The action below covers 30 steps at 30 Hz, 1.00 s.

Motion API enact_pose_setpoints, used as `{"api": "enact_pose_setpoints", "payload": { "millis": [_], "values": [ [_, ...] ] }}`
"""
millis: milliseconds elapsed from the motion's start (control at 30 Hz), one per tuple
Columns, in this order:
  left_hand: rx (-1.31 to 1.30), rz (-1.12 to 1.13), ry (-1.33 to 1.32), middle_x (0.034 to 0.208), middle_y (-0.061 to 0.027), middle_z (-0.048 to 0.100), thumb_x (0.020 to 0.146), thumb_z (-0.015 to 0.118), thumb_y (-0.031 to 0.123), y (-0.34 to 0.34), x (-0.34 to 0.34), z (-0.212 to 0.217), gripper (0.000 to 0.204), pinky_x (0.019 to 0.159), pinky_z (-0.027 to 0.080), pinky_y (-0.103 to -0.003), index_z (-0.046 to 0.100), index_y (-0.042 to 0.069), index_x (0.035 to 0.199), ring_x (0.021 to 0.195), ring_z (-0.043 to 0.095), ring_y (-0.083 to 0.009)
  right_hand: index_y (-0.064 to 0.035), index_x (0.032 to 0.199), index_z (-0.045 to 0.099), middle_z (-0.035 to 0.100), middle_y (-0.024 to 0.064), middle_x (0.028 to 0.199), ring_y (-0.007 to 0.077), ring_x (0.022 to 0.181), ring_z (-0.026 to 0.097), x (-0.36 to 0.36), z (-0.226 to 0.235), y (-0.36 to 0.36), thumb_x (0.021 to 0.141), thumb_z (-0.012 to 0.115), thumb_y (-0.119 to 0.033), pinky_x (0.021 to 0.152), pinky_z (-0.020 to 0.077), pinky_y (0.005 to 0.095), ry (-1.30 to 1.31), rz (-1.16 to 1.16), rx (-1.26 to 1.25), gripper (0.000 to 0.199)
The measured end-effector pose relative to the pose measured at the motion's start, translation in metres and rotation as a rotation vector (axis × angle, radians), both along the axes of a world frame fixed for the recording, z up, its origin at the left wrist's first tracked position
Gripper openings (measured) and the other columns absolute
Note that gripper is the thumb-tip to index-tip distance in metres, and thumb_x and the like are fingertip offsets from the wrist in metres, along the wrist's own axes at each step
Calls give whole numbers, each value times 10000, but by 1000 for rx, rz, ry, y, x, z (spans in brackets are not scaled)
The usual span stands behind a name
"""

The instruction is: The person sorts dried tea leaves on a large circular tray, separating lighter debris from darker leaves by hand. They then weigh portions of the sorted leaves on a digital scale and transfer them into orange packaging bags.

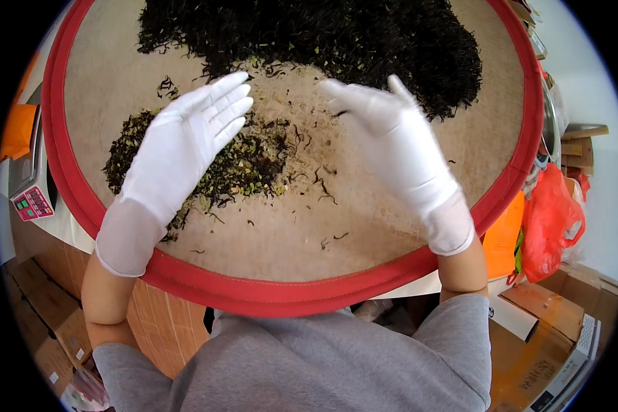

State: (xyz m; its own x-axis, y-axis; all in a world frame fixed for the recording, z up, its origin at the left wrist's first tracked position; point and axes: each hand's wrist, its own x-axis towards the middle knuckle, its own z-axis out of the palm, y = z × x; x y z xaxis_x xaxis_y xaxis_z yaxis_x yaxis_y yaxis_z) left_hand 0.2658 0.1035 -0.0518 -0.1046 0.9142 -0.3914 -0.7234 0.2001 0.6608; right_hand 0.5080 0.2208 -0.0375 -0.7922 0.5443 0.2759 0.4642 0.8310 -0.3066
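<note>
— Where do we see the dark leaves point(309, 34)?
— Heaped at upper centre, with a smaller mixed heap point(250, 161) left of centre.
— Our grip?
— Our left hand point(182, 134) is wide, fingers straight above the mixed heap; our right hand point(395, 137), blurred right of centre, looks wide too.

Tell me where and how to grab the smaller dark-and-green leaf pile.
I'd scoop the pile low, from its right edge, where the round red-rimmed tray is mostly bare; those loose, spread bits probably suit cupping, and the white-gloved left hand hides part of its left half.
</note>
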Motion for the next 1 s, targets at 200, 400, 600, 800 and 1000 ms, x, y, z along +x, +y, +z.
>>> {"api": "enact_pose_setpoints", "payload": {
  "millis": [200,400,600,800,1000],
  "values": [
    [154,62,-96,1470,-140,439,1017,415,151,-2,-27,8,476,1112,377,-341,359,-47,1446,1329,458,-224,-96,1049,736,708,-22,870,82,737,586,34,58,49,890,617,-88,778,470,244,329,-333,-268,199],
    [305,-73,-238,1434,-146,469,1028,366,107,-2,-60,20,459,1123,379,-372,331,-27,1465,1343,445,-234,-52,1155,700,717,50,990,106,923,620,164,95,161,920,604,-201,848,469,224,473,-761,90,294],
    [210,-28,305,1180,-67,619,1013,447,208,2,-32,17,399,874,467,-250,533,19,1354,995,579,-110,-84,1371,534,620,177,1276,309,1188,585,382,106,305,933,512,-440,998,434,353,-489,-1209,338,565],
    [-74,-433,1508,764,-20,594,859,685,226,-8,13,8,156,655,453,-274,677,78,905,703,553,-123,-121,1322,588,618,131,1292,288,1200,584,241,101,222,953,448,-435,1001,444,361,-101,-975,526,504],
    [94,-424,1932,729,-48,560,761,769,175,-23,31,-31,189,626,481,-348,636,102,873,663,592,-233,-41,1178,669,700,44,1114,116,999,633,42,62,109,967,582,-163,894,464,230,308,-165,63,259]
  ]
}}
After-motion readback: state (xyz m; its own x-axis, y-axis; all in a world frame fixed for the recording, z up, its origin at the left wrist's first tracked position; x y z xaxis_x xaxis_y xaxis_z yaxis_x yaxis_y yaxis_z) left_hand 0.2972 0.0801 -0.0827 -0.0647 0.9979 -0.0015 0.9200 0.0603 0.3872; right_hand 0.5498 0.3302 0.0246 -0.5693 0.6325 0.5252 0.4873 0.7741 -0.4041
